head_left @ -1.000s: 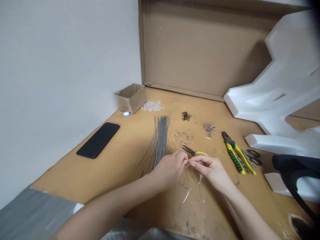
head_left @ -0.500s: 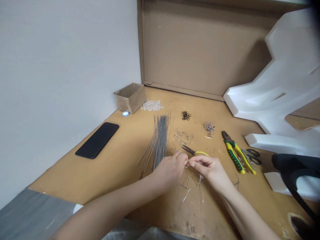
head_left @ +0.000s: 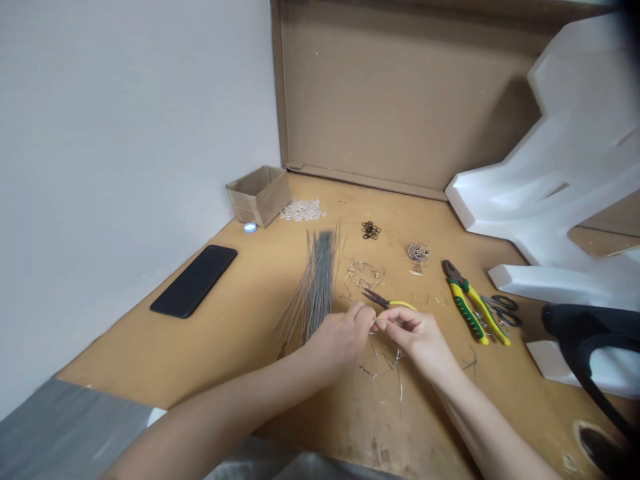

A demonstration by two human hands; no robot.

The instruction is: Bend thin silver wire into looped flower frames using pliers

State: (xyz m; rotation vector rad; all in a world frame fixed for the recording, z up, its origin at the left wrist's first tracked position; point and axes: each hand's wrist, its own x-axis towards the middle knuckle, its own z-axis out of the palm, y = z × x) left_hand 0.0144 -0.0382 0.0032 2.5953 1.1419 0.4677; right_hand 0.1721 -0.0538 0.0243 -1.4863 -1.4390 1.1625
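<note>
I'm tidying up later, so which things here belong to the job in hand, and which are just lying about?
Probably the job:
bent wire by the left hand and right hand
bundle of straight grey wires
needle-nose pliers
combination pliers
scissors

Probably lying about:
black smartphone
white foam packaging

I can't place the black rings or cardboard box.

The left arm (head_left: 225, 413) is slanting in from lower left, the right arm (head_left: 490, 420) from lower right. The left hand (head_left: 345, 338) is curling, knuckles up; close beside it, the right hand (head_left: 420, 339) is pinching.
</note>
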